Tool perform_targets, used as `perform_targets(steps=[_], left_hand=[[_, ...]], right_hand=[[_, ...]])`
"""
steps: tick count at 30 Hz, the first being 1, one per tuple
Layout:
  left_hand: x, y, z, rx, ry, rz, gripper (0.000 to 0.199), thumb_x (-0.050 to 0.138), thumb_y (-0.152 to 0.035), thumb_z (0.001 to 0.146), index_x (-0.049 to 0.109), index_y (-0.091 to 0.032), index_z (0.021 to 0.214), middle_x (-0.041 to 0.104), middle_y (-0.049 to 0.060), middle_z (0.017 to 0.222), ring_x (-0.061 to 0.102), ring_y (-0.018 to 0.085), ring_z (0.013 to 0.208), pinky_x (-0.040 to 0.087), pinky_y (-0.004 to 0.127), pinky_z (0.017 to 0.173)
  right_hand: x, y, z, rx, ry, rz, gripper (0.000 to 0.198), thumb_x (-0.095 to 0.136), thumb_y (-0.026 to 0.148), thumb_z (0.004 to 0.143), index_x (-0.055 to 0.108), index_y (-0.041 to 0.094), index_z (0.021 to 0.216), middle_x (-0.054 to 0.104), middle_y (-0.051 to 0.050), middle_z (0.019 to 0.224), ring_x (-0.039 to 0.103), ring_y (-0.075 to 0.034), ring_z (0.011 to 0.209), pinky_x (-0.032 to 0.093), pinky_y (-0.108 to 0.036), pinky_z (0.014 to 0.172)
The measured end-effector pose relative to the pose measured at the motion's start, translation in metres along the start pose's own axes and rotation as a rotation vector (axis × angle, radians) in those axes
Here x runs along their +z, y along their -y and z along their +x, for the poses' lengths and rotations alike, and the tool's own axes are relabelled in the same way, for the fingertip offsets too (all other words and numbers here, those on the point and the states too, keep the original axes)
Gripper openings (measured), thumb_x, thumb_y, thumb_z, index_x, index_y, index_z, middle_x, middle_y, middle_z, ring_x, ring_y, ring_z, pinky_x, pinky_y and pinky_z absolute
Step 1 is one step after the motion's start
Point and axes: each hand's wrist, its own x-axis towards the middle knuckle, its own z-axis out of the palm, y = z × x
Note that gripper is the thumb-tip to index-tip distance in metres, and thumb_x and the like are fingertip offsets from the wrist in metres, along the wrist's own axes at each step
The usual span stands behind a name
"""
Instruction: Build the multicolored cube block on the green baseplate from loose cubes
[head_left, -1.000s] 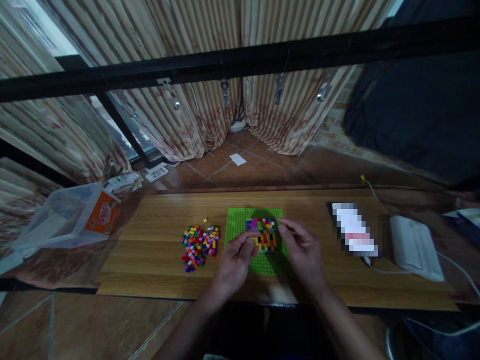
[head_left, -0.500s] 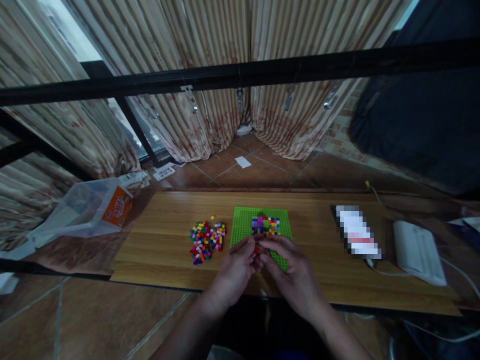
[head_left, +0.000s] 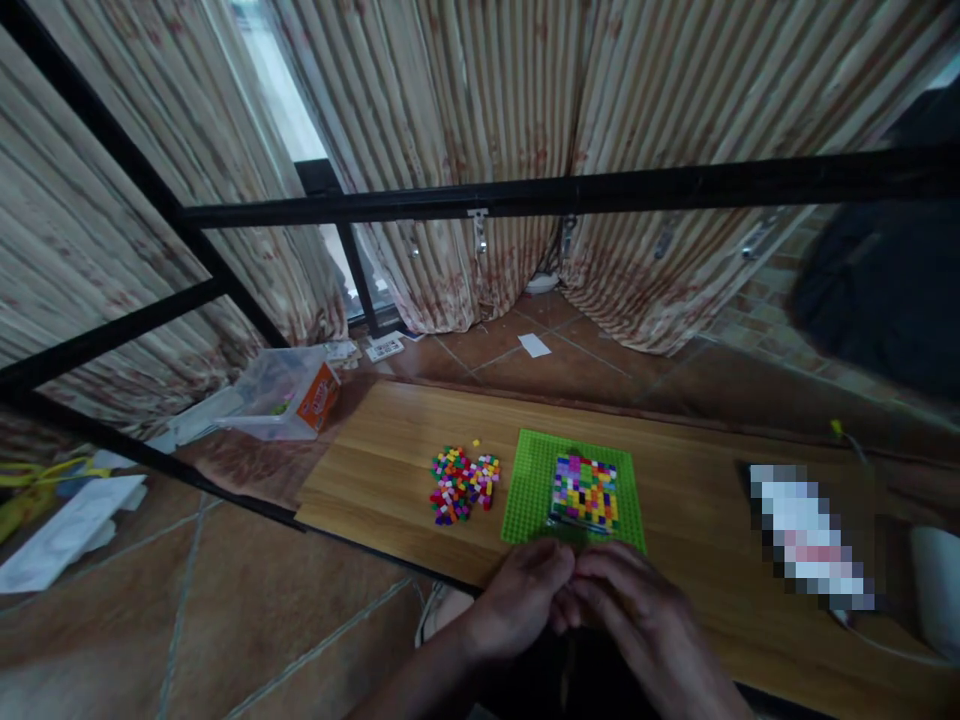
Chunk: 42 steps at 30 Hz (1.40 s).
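Observation:
My left hand (head_left: pixel 525 592) and my right hand (head_left: pixel 637 605) meet at the fingertips just in front of the table's near edge. Both are closed in a pinch; whatever lies between the fingers is hidden. Beyond them lies a green studded baseplate (head_left: pixel 525 490). On it stands a square patch of small multicoloured building bricks (head_left: pixel 589 490), with something dark and glossy along its near side that I cannot make out. Left of the plate is a loose heap of coloured bricks (head_left: pixel 452 488), and a single yellow brick (head_left: pixel 475 442) lies behind it.
A phone-like device with a blurred screen (head_left: pixel 810 535) lies on the wooden table (head_left: pixel 697 500), with a white box (head_left: pixel 937 590) at the far right. A clear plastic bin (head_left: pixel 281 400) with an orange label stands off the left end. A black metal rail (head_left: pixel 450 205) runs across behind.
My view has swung left, so the table appears shifted right. My joined hands have drawn back toward me, uncovering the brick patch. The red bit seen between my fingers no longer shows.

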Motion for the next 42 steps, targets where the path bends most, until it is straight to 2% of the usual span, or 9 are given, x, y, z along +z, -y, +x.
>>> perform_targets(steps=[2,5,8,11,15,21,29,38,42], left_hand=[[-0.004,0.004,-0.005,-0.009,-0.002,0.016,0.046,0.054,-0.059,0.081,0.057,-0.014,0.073,0.053,-0.001,0.060,0.044,0.008,0.049,0.030,0.022,0.049],[-0.017,0.009,-0.011,0.024,-0.039,0.044,0.042,0.056,-0.055,0.080,0.060,-0.013,0.077,0.057,0.001,0.065,0.043,0.007,0.048,0.030,0.022,0.049],[-0.040,0.010,-0.017,0.124,-0.268,0.187,0.032,0.055,-0.046,0.083,0.061,-0.015,0.082,0.058,0.001,0.066,0.048,0.011,0.054,0.036,0.023,0.054],[-0.070,0.008,-0.025,0.231,-0.546,0.476,0.019,0.055,-0.031,0.082,0.063,-0.017,0.092,0.064,0.003,0.077,0.058,0.016,0.070,0.043,0.027,0.067],[-0.102,0.006,-0.031,0.204,-0.717,0.750,0.030,0.060,-0.021,0.078,0.058,-0.020,0.108,0.065,0.004,0.087,0.062,0.020,0.079,0.045,0.030,0.073],[-0.119,0.008,-0.019,0.132,-0.730,0.926,0.052,0.066,-0.016,0.071,0.050,-0.020,0.121,0.061,0.009,0.112,0.060,0.024,0.102,0.044,0.034,0.089],[-0.133,0.012,-0.005,0.182,-0.686,0.852,0.046,0.064,-0.016,0.074,0.053,-0.021,0.119,0.063,0.004,0.089,0.062,0.020,0.084,0.046,0.030,0.075],[-0.137,0.022,-0.004,0.283,-0.680,0.744,0.041,0.064,-0.022,0.076,0.057,-0.024,0.116,0.062,0.003,0.090,0.058,0.017,0.075,0.045,0.028,0.069],[-0.139,0.019,-0.005,0.274,-0.657,0.711,0.038,0.064,-0.024,0.077,0.059,-0.023,0.114,0.062,0.004,0.091,0.057,0.016,0.074,0.044,0.026,0.067]], right_hand=[[0.005,-0.002,-0.004,0.043,-0.059,0.011,0.016,0.050,0.032,0.094,0.064,0.026,0.092,0.065,-0.001,0.087,0.063,-0.015,0.082,0.051,-0.025,0.071],[0.019,0.000,0.002,0.075,-0.125,0.029,0.017,0.052,0.037,0.093,0.065,0.026,0.093,0.067,-0.002,0.085,0.065,-0.016,0.079,0.051,-0.025,0.069],[0.039,0.006,0.024,0.073,-0.131,-0.012,0.019,0.051,0.037,0.093,0.066,0.025,0.091,0.069,-0.003,0.087,0.066,-0.017,0.079,0.051,-0.027,0.068],[0.056,0.011,0.061,0.079,-0.081,-0.194,0.018,0.050,0.026,0.091,0.066,0.023,0.086,0.069,-0.003,0.083,0.066,-0.018,0.076,0.050,-0.029,0.070],[0.063,0.011,0.113,0.135,0.101,-0.524,0.020,0.050,0.012,0.085,0.067,0.019,0.081,0.069,-0.006,0.082,0.066,-0.020,0.077,0.045,-0.030,0.070],[0.061,-0.003,0.159,0.207,0.267,-0.640,0.017,0.055,0.013,0.082,0.071,0.019,0.079,0.073,-0.007,0.082,0.067,-0.021,0.082,0.042,-0.028,0.069],[0.064,-0.014,0.184,0.179,0.235,-0.612,0.024,0.048,0.022,0.090,0.072,0.021,0.093,0.073,-0.004,0.087,0.066,-0.016,0.081,0.043,-0.024,0.072],[0.072,-0.014,0.211,0.106,0.389,-0.676,0.020,0.055,0.017,0.082,0.074,0.022,0.084,0.074,-0.006,0.092,0.066,-0.019,0.088,0.042,-0.025,0.074],[0.073,-0.011,0.217,0.108,0.419,-0.675,0.022,0.053,0.016,0.082,0.074,0.021,0.084,0.074,-0.004,0.088,0.067,-0.014,0.068,0.043,-0.023,0.065]])
